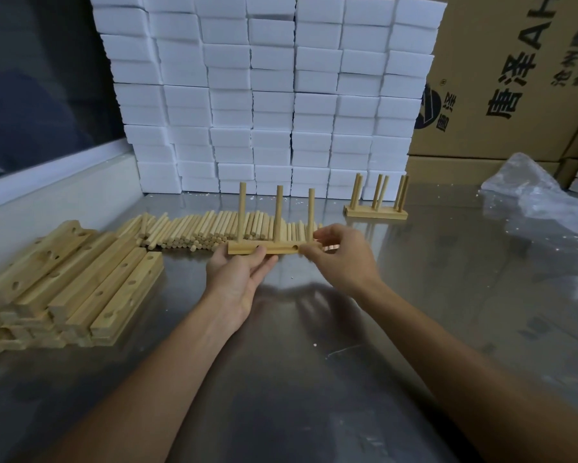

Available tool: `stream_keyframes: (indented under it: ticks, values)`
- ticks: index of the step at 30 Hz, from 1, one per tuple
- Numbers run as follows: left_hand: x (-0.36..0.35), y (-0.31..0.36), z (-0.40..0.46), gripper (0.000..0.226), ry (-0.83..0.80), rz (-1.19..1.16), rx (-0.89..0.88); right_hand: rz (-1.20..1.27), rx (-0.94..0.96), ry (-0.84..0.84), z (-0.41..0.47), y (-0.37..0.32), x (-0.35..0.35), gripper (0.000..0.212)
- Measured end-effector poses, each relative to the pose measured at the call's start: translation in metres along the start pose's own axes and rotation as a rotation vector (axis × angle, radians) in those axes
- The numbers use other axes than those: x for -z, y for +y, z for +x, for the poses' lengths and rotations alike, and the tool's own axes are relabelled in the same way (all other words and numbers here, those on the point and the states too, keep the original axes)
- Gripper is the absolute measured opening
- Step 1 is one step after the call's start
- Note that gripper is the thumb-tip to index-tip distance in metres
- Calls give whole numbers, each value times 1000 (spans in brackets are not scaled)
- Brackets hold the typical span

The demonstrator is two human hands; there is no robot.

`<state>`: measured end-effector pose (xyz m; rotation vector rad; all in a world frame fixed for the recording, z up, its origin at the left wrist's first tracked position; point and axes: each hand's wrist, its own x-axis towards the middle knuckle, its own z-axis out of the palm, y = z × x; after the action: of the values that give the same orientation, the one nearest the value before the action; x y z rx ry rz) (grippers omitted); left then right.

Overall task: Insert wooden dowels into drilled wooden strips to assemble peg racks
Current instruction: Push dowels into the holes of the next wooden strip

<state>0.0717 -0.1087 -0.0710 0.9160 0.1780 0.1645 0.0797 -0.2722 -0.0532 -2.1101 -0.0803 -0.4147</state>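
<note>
I hold a drilled wooden strip (274,247) just above the metal table, with three dowels (278,212) standing upright in it. My left hand (239,279) supports the strip from below, thumb on its front face. My right hand (342,253) pinches the strip's right end. Behind the strip lies a row of loose dowels (197,230). A stack of drilled strips (70,282) sits at the left. A finished peg rack (376,202) with several dowels stands at the back right.
White foam blocks (267,95) form a wall along the back. Cardboard boxes (514,78) stand at the right rear, with crumpled clear plastic (534,198) in front of them. The metal table (314,345) stretches toward me.
</note>
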Motion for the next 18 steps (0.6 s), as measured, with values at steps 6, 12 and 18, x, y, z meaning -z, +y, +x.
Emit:
stream_keyframes:
  ticks: [6,12,18]
  values:
    - [-4,-7,0,20,-35,58,-25,-82,103,-26,4,7,5,40]
    - [-20,-12,7,24,-43,332,-58,-111,147,-52,16,23,33,27]
    - [-55,-22,28,47,-38,585,-59,-114,117,77,38,58,64,14]
